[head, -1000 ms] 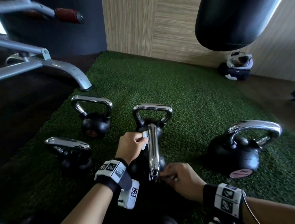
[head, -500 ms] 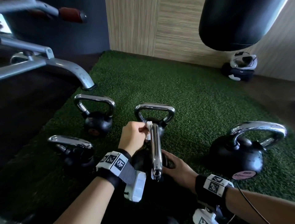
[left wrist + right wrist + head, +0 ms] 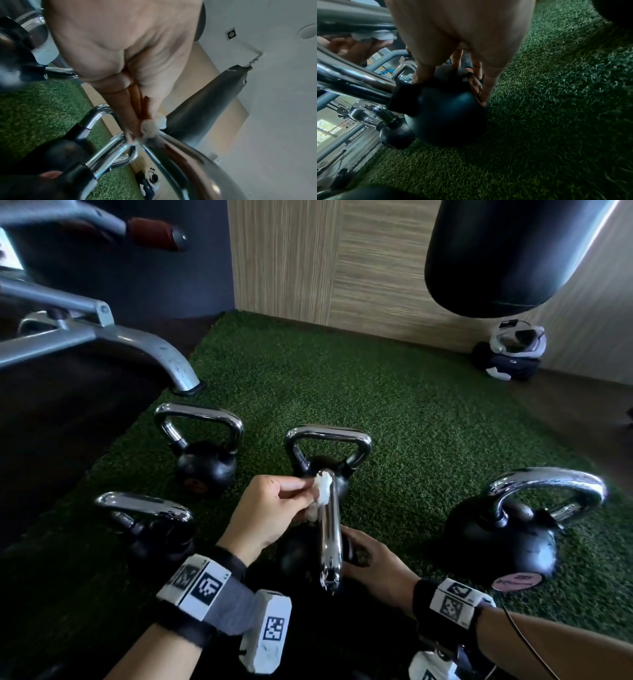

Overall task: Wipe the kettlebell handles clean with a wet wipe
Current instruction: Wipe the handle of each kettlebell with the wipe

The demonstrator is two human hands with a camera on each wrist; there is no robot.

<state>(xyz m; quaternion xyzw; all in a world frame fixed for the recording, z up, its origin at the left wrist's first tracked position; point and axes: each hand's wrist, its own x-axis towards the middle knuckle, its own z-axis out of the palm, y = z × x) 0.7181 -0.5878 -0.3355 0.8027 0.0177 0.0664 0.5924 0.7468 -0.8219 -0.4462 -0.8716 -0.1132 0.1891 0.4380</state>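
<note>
Left hand [image 3: 263, 515] pinches a crumpled white wet wipe [image 3: 323, 491] against the chrome handle [image 3: 330, 539]; right hand [image 3: 373, 568] grips the matte black kettlebell [image 3: 447, 120] body.

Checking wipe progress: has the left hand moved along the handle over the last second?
Yes. The left hand carried the wet wipe up the chrome handle to its far end.

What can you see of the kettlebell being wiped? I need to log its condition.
The kettlebell has a round matte black body and a shiny chrome loop handle, seen edge-on from the head view. It sits on the green turf. The left hand pinches a white wipe against the handle's far end; the right hand steadies the body, fingers on it. No damage shows.
</note>
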